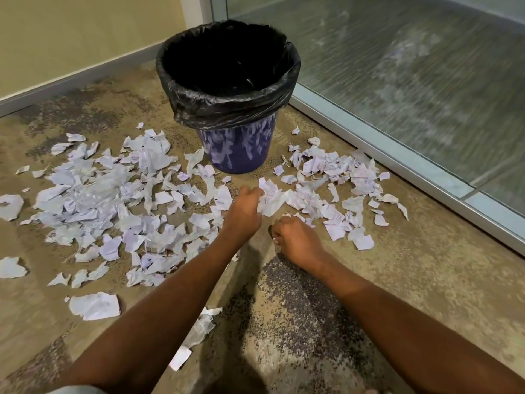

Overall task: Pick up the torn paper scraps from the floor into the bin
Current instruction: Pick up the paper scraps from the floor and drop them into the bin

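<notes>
Against the corner where a cream wall (85, 38) meets a frosted glass partition (412, 81), a blue bin (238, 149) stands upright on the mottled brown carpet (426, 294). A black liner bag (227, 100) is folded over its rim, and its inside looks dark; whether any paper lies within cannot be told. Seen from the head camera, torn paper scraps (93, 200) cover the carpet in front of the bin and to both sides: a broad, dense spread to the left, a smaller cluster to the right near the metal frame (397, 155) of the partition, and a few loose pieces nearer the person, among them one larger sheet fragment (95, 305) low on the left. Both bare forearms reach forward from the bottom edge. The left hand (244, 209) is low over the carpet just before the bin, its fingers curled inward and closed around a crumpled scrap (270, 197) that sticks out past the knuckles toward the right. The right hand (295, 237) sits just beside it, slightly nearer the person, knuckles up and fingers bunched into a loose fist against the floor; a bit of white shows at the fingertips, but whether it grips a piece cannot be told. The two hands are close together, not touching, with bare carpet beneath the wrists.
</notes>
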### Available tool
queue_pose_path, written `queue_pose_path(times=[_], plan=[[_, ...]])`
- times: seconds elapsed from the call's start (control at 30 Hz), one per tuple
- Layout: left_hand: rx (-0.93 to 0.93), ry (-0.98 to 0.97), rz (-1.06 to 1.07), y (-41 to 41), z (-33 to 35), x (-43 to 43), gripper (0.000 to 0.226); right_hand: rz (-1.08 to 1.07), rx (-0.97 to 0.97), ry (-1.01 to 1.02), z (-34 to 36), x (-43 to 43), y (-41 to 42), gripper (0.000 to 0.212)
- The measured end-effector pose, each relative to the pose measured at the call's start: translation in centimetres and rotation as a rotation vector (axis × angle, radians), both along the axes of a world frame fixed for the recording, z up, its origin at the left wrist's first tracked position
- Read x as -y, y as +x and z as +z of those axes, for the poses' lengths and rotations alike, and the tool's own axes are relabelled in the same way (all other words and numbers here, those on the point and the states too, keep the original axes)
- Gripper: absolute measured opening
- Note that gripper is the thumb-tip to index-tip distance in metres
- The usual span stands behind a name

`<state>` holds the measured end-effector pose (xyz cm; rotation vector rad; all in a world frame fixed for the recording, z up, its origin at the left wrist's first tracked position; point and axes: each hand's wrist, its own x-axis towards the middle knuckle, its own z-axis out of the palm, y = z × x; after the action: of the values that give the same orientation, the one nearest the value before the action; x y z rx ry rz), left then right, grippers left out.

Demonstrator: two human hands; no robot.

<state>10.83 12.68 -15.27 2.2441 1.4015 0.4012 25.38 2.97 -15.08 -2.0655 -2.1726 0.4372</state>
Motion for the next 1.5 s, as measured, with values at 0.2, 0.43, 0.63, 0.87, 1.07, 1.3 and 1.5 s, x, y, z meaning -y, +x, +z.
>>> queue_pose_path(times=[0.2,0.43,0.63,0.87,1.07,1.3,1.5], plan=[[-0.080,-0.135,-0.053,1.3,-0.2,-1.2,0.082,-0.071,-0.029,-0.004,0.1,0.8,-0.3,0.020],[-0.074,-0.113,0.026,1.5,-1.5,-1.7,0.049,-0.161,0.059,0.133,0.6,0.0,3.0,0.023],[-0.024,-0.135,0.064,1.2,-1.1,-1.2,0.025,-0.204,-0.091,0.006,0.6,-0.9,3.8,0.026],[0.100,-0.161,0.024,0.9,-0.6,-1.3,0.030,-0.167,-0.144,-0.022,-0.7,-2.2,2.9,0.059],[0.016,-0.245,-0.030,2.2,0.0,-3.1,0.091,-0.250,-0.186,-0.025,-1.3,-2.7,2.5,0.037],[-0.038,-0.218,0.036,3.1,-1.5,-4.7,0.062,-0.311,-0.276,0.014,-1.5,-3.4,3.5,0.030],[0.009,-0.125,0.071,3.2,-2.0,-4.4,0.032,-0.359,-0.238,0.144,0.3,-6.0,4.1,0.018]])
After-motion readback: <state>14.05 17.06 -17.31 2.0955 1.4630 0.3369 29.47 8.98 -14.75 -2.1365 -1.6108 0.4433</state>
